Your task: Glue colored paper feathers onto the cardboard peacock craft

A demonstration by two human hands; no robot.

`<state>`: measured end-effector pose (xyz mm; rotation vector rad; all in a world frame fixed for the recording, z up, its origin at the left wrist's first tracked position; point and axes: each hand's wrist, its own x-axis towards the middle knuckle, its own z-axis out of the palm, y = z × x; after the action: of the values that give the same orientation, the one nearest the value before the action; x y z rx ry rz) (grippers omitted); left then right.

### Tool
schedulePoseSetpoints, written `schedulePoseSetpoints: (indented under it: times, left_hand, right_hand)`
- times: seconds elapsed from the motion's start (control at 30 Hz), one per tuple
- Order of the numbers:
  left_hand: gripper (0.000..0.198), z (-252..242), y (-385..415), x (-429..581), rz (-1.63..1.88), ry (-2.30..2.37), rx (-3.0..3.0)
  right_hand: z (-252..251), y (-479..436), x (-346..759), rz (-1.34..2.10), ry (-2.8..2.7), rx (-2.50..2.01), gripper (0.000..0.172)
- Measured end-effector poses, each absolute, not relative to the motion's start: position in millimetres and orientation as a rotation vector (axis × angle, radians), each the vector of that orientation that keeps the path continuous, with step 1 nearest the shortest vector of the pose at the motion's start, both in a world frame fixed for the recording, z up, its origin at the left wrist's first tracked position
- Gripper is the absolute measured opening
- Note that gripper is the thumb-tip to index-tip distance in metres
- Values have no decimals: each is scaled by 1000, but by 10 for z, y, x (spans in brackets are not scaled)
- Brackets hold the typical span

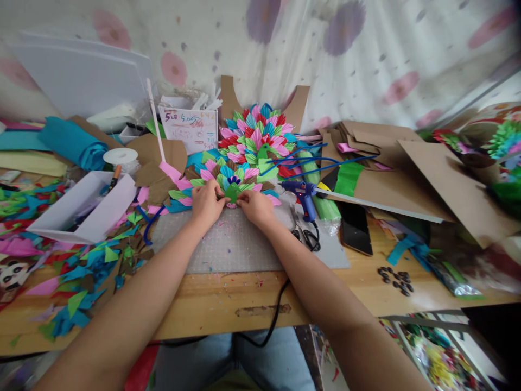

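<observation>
Centre of frame: the left hand (207, 203) and right hand (257, 208), fingers of each pinching opposite lower sides of a green cutout (233, 191), set before multicoloured paper petals (227, 172). Right of centre: a blue glue gun (304, 195) on the worktop (220, 304).

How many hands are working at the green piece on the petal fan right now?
2: the left hand at the left side of the green piece, and the right hand at its right side. No other hand shows.
</observation>
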<state>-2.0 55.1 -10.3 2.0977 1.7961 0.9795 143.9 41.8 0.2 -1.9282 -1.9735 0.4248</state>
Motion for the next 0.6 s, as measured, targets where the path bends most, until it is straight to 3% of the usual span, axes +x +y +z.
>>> schedulePoseSetpoints:
  times: [0.6]
  left_hand:
    - [31,-117,557,-23,978,1788,2127]
  right_hand:
    - [-1,411,1432,398,-1988,-1922,19]
